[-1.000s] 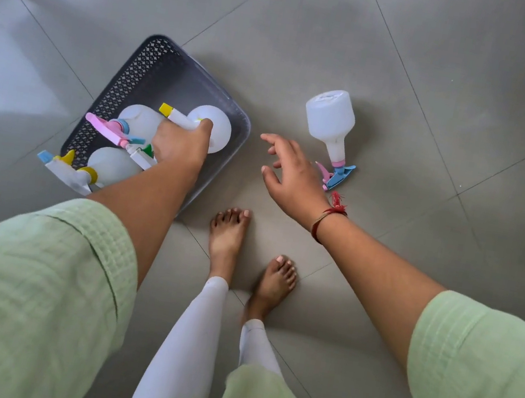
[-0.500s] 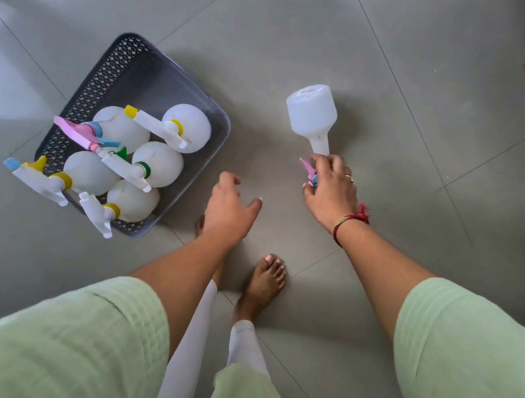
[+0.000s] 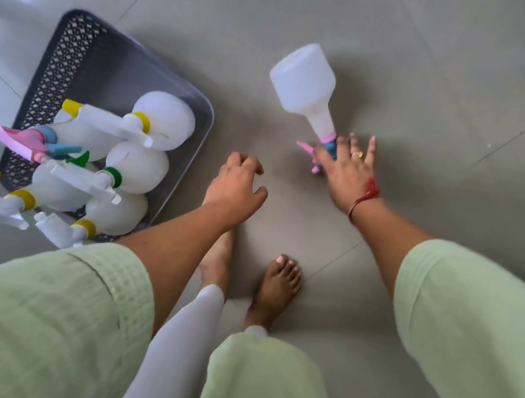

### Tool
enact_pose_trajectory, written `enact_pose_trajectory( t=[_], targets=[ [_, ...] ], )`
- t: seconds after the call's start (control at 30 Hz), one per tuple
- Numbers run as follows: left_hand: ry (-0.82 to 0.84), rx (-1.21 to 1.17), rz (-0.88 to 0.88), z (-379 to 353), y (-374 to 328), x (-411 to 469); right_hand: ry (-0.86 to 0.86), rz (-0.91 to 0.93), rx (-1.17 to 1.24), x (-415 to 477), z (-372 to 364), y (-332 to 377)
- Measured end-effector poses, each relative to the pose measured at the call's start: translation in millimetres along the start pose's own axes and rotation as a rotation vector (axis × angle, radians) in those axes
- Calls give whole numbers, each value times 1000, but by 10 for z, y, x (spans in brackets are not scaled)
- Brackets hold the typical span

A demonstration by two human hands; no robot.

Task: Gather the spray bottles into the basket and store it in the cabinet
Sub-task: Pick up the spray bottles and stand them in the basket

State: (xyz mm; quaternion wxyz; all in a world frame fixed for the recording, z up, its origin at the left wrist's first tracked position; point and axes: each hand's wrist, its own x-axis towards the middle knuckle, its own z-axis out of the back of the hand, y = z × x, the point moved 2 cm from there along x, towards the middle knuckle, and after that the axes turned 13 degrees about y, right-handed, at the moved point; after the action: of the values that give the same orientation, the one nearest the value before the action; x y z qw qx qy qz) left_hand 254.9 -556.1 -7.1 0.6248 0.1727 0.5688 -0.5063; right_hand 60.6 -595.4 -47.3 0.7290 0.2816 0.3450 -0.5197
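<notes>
A dark grey lattice basket (image 3: 121, 60) sits on the floor at the left and holds several white spray bottles (image 3: 163, 119) with yellow, green and pink-blue heads. To its right, one more white spray bottle (image 3: 303, 82) tilts with its base pointing up and left, and its shadow lies on the tiles beneath. My right hand (image 3: 345, 171) holds it by the pink and blue spray head, two fingers sticking out. My left hand (image 3: 238, 188) hovers between basket and bottle, loosely curled, holding nothing.
Grey floor tiles (image 3: 446, 90) spread all around. My bare feet (image 3: 277, 281) stand just below my hands, the left foot partly under my left hand. Several spray heads stick out over the basket's near edge.
My left hand left the basket and came toward the middle. My right hand reached the lone bottle's spray head, and the bottle now tilts up off the tiles.
</notes>
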Motion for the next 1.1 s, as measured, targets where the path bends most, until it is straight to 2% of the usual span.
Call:
enact_pose_trajectory(
  t=[0.23, 0.4, 0.53, 0.7, 0.8, 0.9, 1.1],
  targets=[
    [2, -11, 10, -115, 212, -5, -8, -84, 11, 220, -22, 86],
    [-5, -54, 22, -117, 216, -116, 60, -81, -5, 191, 92, 153],
    [-42, -116, 28, -74, 113, -377, -74, -44, -15, -112, 344, 286],
    [-53, -150, -35, 216, -181, -743, -152, -28, 44, -412, 850, 483],
    [-173, -207, -95, 570, -371, -898, -217, -14, 198, -511, 1231, 645],
    [-355, -233, -134, 965, -431, -1094, -297, 88, 327, -614, 1620, 917],
    [-681, -257, -88, 1579, -120, -1490, -357, 282, 356, -666, 2282, 1597]
  ],
)
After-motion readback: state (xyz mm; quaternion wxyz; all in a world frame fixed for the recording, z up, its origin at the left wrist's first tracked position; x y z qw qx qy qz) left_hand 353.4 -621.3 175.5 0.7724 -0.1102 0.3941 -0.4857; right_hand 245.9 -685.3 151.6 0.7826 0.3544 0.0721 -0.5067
